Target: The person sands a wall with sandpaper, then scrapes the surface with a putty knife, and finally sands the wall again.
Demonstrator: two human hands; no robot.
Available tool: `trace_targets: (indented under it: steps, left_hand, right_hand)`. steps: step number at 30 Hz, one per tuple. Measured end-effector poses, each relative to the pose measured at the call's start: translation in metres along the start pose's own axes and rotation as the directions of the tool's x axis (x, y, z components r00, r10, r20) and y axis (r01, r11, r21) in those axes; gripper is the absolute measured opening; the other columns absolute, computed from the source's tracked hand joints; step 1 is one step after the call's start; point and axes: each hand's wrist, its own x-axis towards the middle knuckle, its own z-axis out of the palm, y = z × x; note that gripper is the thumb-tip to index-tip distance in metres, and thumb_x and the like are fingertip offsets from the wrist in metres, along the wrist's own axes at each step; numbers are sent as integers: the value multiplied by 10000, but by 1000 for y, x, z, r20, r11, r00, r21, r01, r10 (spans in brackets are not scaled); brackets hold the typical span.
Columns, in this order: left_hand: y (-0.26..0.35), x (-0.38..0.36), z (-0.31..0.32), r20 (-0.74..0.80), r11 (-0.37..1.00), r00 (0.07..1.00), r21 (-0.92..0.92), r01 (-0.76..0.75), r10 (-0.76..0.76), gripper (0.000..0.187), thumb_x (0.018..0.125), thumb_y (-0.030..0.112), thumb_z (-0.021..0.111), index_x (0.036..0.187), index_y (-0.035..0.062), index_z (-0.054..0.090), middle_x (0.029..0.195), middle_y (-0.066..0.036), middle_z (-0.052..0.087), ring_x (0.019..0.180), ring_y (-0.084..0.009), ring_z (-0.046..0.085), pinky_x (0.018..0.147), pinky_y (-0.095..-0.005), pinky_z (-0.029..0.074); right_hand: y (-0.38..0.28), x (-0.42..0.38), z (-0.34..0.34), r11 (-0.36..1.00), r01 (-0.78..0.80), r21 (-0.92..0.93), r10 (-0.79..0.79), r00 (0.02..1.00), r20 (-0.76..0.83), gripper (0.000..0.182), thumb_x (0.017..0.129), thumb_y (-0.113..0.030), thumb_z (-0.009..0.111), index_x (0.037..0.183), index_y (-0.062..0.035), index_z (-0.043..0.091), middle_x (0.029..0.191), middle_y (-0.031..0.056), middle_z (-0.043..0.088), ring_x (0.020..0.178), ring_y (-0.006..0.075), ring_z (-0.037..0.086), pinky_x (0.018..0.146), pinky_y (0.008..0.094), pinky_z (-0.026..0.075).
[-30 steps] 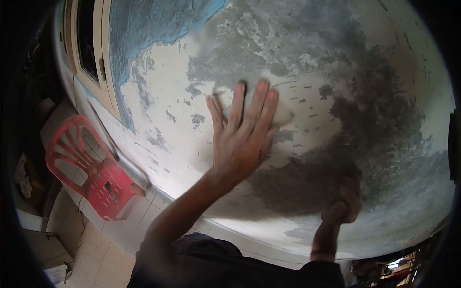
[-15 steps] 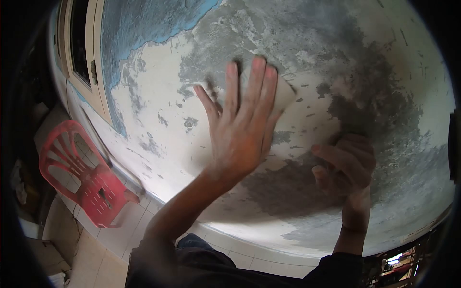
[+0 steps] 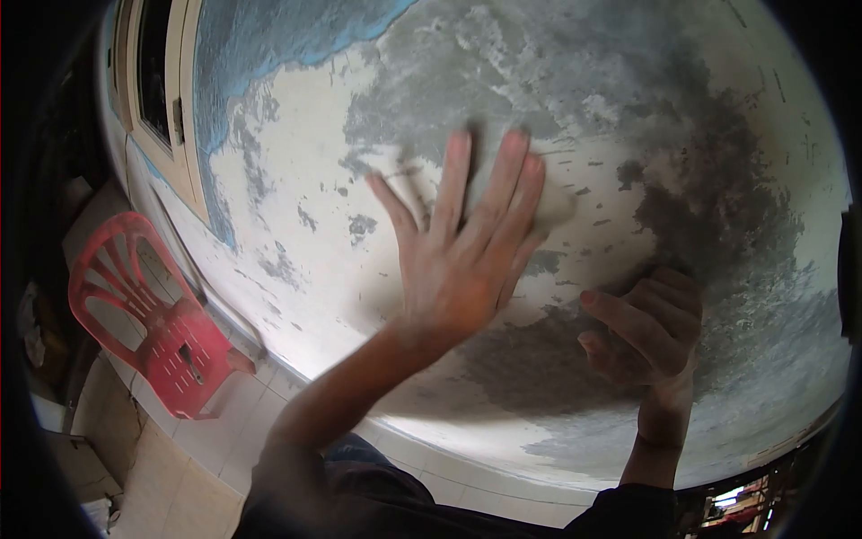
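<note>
We find the left hand [image 3: 462, 260] spread flat, fingers apart, pressing a pale sheet of sandpaper [image 3: 549, 205] against the wall [image 3: 296, 180]. Only the sheet's right edge shows past the fingertips; the rest lies under the palm. The right hand [image 3: 651, 328] rests lower and to the right, fingers loosely curled and holding nothing, its fingertips on or just off a dark grey patch; we cannot tell which.

In our judgement the rubbing goes best with even pressure across the whole palm, not the fingertips alone, so that the sheet stays flat and does not creep out sideways. Strokes should overlap where cream paint meets bare grey plaster, since the flaked edges there look rough. The free hand serves well as a brace.

Surroundings: a window frame [image 3: 184, 117] stands at the upper left, with blue paint [image 3: 269, 45] beside it along the top of the wall. A red plastic chair [image 3: 148, 314] sits on the tiled floor [image 3: 197, 449] below, near the wall's foot but well apart from both hands. Nothing obstructs the patch under the left hand; the chair would hamper work further left.
</note>
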Motion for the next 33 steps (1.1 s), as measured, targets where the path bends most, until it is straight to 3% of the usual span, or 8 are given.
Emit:
trace_targets:
  steps: [2, 6, 9, 13, 19, 26, 30, 33]
  left_hand:
    - [-3, 33, -11, -16, 997, 1000, 78, 24, -23, 545, 996, 321, 386, 1479, 78, 315, 1562, -92, 253, 1450, -419, 74, 1021, -736, -103]
    - [9, 18, -7, 60, 994, 992, -13, 111, -110, 530, 994, 306, 394, 1484, 115, 322, 1569, -71, 240, 1449, -427, 67, 1020, -739, -92]
    - [4, -8, 6, -16, 999, 1000, 29, 16, -16, 530, 995, 285, 393, 1488, 110, 310, 1574, -71, 228, 1451, -427, 44, 1018, -741, -84]
    - [5, 43, -13, -27, 996, 997, 57, 73, -72, 573, 986, 278, 382, 1499, 60, 248, 1580, -98, 198, 1446, -446, 25, 996, -760, -87]
    - [17, -22, -4, 106, 988, 990, -111, 109, -97, 596, 986, 339, 327, 1500, 53, 232, 1587, -120, 152, 1432, -483, 14, 972, -779, -100]
    - [4, 48, -15, 28, 993, 994, 52, 107, -109, 621, 973, 350, 350, 1513, 81, 207, 1596, -113, 112, 1428, -493, -17, 959, -798, -65]
    - [16, -1, -8, 144, 982, 976, -72, 173, -161, 605, 975, 307, 387, 1517, 102, 212, 1594, -114, 120, 1431, -487, -9, 957, -800, -49]
    - [13, -21, -1, 145, 996, 986, 10, 86, -87, 588, 993, 332, 340, 1513, 86, 214, 1593, -136, 105, 1428, -492, -12, 968, -792, -50]
  right_hand:
    - [-1, -1, 1, 1000, -11, 14, 11, 1000, 10, 361, 773, -276, 759, 1102, -159, 669, 493, -82, 467, 436, 52, 470, 473, 252, 347]
    - [-1, -5, 2, 999, -32, 39, 33, 999, -28, 355, 779, -280, 756, 1106, -169, 672, 495, -85, 458, 438, 58, 457, 479, 254, 347]
    - [-3, -3, 2, 999, -32, 9, 32, 999, -13, 364, 779, -287, 758, 1114, -173, 672, 492, -83, 448, 441, 60, 453, 487, 256, 348]
    - [-3, -5, 1, 999, -47, 8, 47, 999, -1, 382, 779, -292, 758, 1130, -174, 664, 496, -81, 462, 441, 61, 456, 493, 257, 351]
    - [-4, -5, 3, 999, -40, 13, 40, 999, -12, 387, 791, -313, 754, 1140, -174, 659, 499, -81, 466, 450, 56, 467, 492, 259, 352]
    - [-5, -6, 0, 999, -19, 34, 17, 999, 41, 413, 795, -393, 746, 1131, -168, 662, 510, -86, 463, 445, 59, 449, 502, 252, 360]
    - [-2, -12, 0, 998, -1, 60, -1, 1000, 27, 462, 790, -479, 720, 1127, -168, 664, 508, -86, 449, 439, 65, 431, 511, 255, 354]
    - [-3, -10, 1, 999, 10, 48, -12, 999, 37, 491, 780, -520, 705, 1120, -168, 667, 506, -86, 445, 439, 63, 429, 515, 253, 351]
